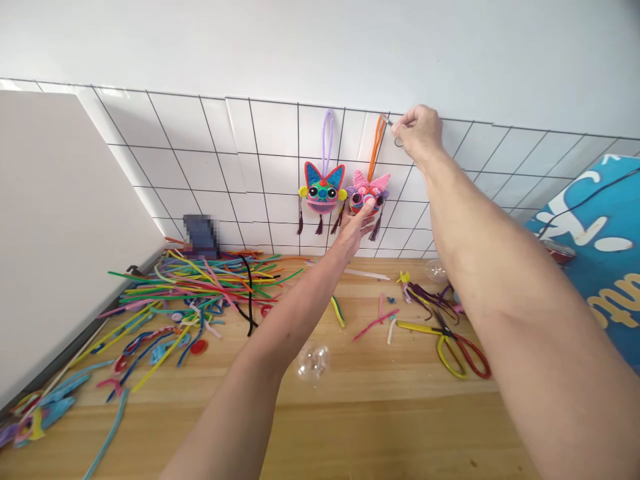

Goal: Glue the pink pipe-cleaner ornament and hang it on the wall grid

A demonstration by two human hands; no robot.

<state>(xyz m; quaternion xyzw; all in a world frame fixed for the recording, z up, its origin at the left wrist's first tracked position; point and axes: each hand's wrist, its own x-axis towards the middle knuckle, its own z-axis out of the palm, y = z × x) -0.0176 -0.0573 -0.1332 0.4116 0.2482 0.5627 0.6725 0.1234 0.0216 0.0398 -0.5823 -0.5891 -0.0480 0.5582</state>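
Observation:
My left hand [357,227] is closed around the lower part of a pink-eared animal-face ornament [371,183] with dark tassels, thumb across its front. An orange pipe-cleaner loop [377,147] rises from its top. At the loop's upper end, my right hand [419,130] pinches a slim metal piece [387,121]; a small dark ring shows under the fingers. Its exact kind I cannot make out. Just left hangs a blue-eared animal-face ornament [323,190] with yellow ears at its sides, on a purple loop [327,143] against the white wall with black grid lines.
Loose pipe cleaners [200,287] spread over the wooden table's left side. Scissors [450,347] with yellow and red handles lie at right, near dark tassels [425,297]. A clear plastic ball [313,362] sits in front. A blue sign [600,247] stands at far right.

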